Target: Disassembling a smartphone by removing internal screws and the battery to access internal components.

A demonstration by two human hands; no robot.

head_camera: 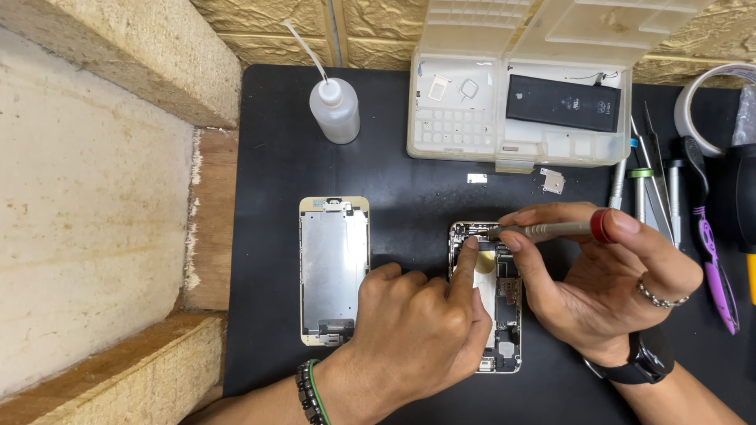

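Note:
An opened phone body [504, 315] lies on the black mat [409, 197], its inner parts showing. My left hand [417, 327] rests on it, the forefinger pressing near its upper left corner. My right hand [610, 283] holds a small screwdriver with a red cap [551, 230], lying almost level, its tip at the top edge of the phone body beside that forefinger. The detached screen panel [334, 269] lies face down to the left, apart from both hands.
A clear parts box [520, 102] with a black battery [563, 102] stands at the back. A squeeze bottle [335, 106] is at its left. Two small metal plates [553, 181] lie below the box. Tweezers and tools [669, 197], tape roll [713, 102] at right.

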